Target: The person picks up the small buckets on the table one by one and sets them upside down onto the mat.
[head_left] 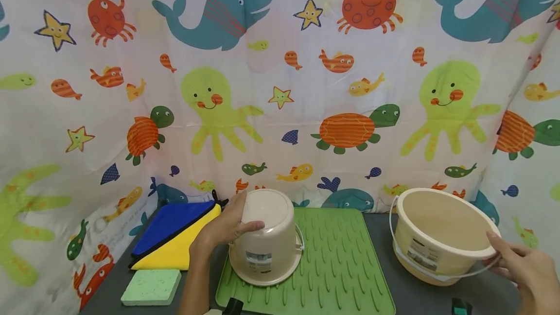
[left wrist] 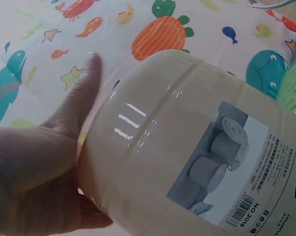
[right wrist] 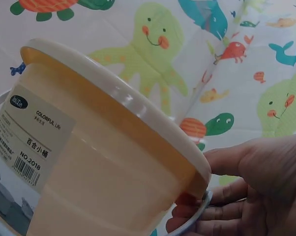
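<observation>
My left hand (head_left: 225,222) rests against the upper left side of an upside-down cream bucket (head_left: 267,227), thumb straight, the other fingers partly hidden behind it. This bucket's rim is down on a green ridged mat (head_left: 337,256), and its printed label (left wrist: 217,167) faces the left wrist camera. At the right, my right hand (head_left: 522,261) grips the rim of a second cream bucket (right wrist: 108,142), thumb at the rim and fingers curled below it near the handle. That bucket is mouth up and slightly tilted, its white handle (head_left: 393,222) hanging down along the front.
Left of the mat lie a folded blue and yellow cloth (head_left: 175,232) and a pale green sponge (head_left: 151,287) on the dark table (head_left: 105,300). A sea-animal patterned curtain (head_left: 280,125) stands close behind and at both sides. A small black item (head_left: 461,306) shows at the front edge.
</observation>
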`<state>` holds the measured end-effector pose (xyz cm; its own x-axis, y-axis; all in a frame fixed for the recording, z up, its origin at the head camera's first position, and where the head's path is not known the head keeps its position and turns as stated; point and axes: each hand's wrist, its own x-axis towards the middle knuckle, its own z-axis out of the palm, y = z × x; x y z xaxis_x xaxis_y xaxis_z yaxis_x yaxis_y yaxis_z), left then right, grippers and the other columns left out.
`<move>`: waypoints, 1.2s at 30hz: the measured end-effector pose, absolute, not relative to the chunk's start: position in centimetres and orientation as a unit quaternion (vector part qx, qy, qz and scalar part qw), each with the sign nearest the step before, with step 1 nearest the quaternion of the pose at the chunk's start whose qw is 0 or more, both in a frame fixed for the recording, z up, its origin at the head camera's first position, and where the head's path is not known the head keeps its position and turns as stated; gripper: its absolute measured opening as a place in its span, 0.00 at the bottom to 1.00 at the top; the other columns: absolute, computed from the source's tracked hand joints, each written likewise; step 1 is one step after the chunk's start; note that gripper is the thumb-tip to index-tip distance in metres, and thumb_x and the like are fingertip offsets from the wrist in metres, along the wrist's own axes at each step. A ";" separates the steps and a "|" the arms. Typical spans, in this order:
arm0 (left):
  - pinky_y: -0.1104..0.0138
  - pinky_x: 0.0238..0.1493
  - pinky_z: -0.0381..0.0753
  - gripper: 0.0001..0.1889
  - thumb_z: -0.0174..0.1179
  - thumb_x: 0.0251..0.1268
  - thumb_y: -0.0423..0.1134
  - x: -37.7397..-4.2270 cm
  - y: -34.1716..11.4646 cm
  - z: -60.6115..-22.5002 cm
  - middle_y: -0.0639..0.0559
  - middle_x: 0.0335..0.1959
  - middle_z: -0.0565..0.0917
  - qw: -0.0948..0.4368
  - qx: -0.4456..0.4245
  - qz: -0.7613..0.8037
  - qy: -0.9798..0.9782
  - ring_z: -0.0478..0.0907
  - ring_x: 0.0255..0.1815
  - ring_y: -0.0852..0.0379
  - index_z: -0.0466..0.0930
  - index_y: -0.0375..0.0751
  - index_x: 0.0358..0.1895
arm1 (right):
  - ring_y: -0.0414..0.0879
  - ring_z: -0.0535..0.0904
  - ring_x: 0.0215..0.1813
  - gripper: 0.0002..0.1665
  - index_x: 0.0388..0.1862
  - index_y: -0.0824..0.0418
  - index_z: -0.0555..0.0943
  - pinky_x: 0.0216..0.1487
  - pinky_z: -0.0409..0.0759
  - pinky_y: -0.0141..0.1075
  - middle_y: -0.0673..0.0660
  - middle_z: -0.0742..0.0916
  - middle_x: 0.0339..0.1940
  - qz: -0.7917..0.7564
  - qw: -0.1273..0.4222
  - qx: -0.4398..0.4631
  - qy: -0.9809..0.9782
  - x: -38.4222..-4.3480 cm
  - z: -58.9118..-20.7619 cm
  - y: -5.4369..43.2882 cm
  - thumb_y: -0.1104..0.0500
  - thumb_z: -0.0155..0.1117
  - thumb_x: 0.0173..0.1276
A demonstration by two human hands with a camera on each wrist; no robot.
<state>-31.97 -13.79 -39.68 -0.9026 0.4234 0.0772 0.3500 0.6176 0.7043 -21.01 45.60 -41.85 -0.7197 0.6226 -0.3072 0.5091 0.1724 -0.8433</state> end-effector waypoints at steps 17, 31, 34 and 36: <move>0.39 0.81 0.63 0.49 0.63 0.73 0.59 -28.6 -9.1 -36.5 0.51 0.87 0.54 -0.129 0.265 0.417 0.860 0.56 0.87 0.45 0.42 0.55 0.87 | 0.33 0.81 0.22 0.43 0.69 0.83 0.71 0.32 0.82 0.32 0.38 0.86 0.22 0.422 0.128 -0.239 -0.865 -21.4 -37.1 40.8 0.43 0.61 0.78; 0.69 0.60 0.86 0.33 0.53 0.83 0.48 -26.7 -1.6 -37.0 0.42 0.63 0.82 -0.045 0.370 0.521 0.768 0.85 0.64 0.49 0.56 0.44 0.84 | 0.27 0.86 0.28 0.08 0.43 0.45 0.88 0.29 0.86 0.26 0.25 0.86 0.30 0.478 0.204 -0.017 -0.854 -21.5 -35.6 35.9 0.60 0.69 0.75; 0.73 0.50 0.88 0.32 0.62 0.76 0.45 -26.8 -1.0 -37.1 0.41 0.54 0.84 -0.053 0.332 0.547 0.767 0.90 0.53 0.51 0.67 0.39 0.79 | 0.27 0.87 0.30 0.15 0.44 0.42 0.88 0.30 0.86 0.26 0.27 0.88 0.32 0.487 0.217 0.028 -0.846 -21.7 -35.1 35.0 0.65 0.68 0.73; 0.74 0.44 0.88 0.31 0.68 0.72 0.44 -26.9 -0.7 -37.1 0.42 0.49 0.86 -0.055 0.297 0.558 0.773 0.91 0.46 0.55 0.74 0.39 0.74 | 0.27 0.88 0.32 0.17 0.45 0.41 0.87 0.31 0.86 0.26 0.28 0.89 0.34 0.483 0.226 0.056 -0.844 -21.7 -34.8 34.6 0.67 0.68 0.73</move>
